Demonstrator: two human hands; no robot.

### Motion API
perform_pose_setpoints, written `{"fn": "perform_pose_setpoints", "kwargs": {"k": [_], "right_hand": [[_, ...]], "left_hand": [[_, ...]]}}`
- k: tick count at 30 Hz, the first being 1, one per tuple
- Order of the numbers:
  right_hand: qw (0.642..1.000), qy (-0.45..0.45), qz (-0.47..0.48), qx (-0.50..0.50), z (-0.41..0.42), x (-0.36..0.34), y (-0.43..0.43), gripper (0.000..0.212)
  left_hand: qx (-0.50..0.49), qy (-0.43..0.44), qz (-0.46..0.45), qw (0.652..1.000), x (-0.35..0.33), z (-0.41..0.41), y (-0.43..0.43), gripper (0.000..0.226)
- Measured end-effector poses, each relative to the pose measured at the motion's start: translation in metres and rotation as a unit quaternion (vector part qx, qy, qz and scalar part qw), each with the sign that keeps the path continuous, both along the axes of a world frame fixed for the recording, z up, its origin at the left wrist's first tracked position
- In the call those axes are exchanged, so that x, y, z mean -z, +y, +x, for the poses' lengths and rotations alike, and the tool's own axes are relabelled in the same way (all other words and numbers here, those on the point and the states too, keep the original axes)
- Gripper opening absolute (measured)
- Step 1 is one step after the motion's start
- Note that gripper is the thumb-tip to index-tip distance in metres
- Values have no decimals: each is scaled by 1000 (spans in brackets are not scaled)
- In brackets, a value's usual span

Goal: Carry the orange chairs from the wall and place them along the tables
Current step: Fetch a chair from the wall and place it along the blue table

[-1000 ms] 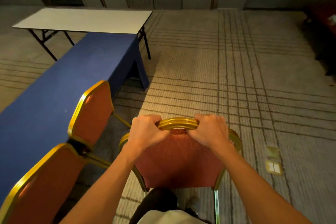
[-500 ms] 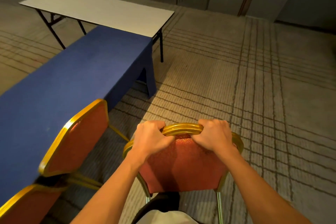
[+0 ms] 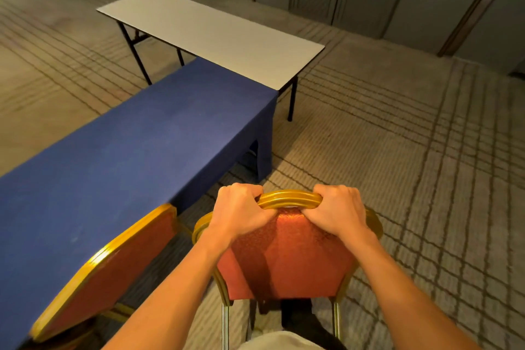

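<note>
Orange chair [image 3: 287,258] at 6 o'clock, near the blue desk [image 3: 127,150] at 10 o'clock; fingers [image 3: 244,192] of left hand [image 3: 241,216] and right hand [image 3: 338,213] clench its top rail. Best lowered level, beside the neighbouring chair [image 3: 113,270].

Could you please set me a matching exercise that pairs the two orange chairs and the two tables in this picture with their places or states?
Things:
1. centre chair
2. left chair
3. blue table
4. white table

States:
A. bare top, black legs, farthest away
B. held by its gold top rail
C. covered with a cloth
D. untouched, standing beside the covered table

Pairs: 1-B, 2-D, 3-C, 4-A
</note>
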State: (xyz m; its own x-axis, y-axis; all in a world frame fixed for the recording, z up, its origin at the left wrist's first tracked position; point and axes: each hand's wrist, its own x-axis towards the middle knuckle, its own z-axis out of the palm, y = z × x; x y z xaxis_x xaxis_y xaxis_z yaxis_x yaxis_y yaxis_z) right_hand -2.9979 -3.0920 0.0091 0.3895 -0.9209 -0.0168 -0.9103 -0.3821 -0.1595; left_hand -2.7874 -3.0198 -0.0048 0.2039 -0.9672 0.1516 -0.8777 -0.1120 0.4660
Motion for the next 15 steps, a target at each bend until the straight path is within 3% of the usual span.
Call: {"fn": "perform_pose_setpoints", "kwargs": {"k": [6, 15], "right_hand": [[997, -37, 8, -72, 44, 12, -133, 39], [973, -24, 3, -230, 141, 12, -256, 37]], "left_hand": [[-73, 1, 16, 997, 6, 30, -102, 39], [-211, -6, 31, 977, 8, 88, -171, 42]]}}
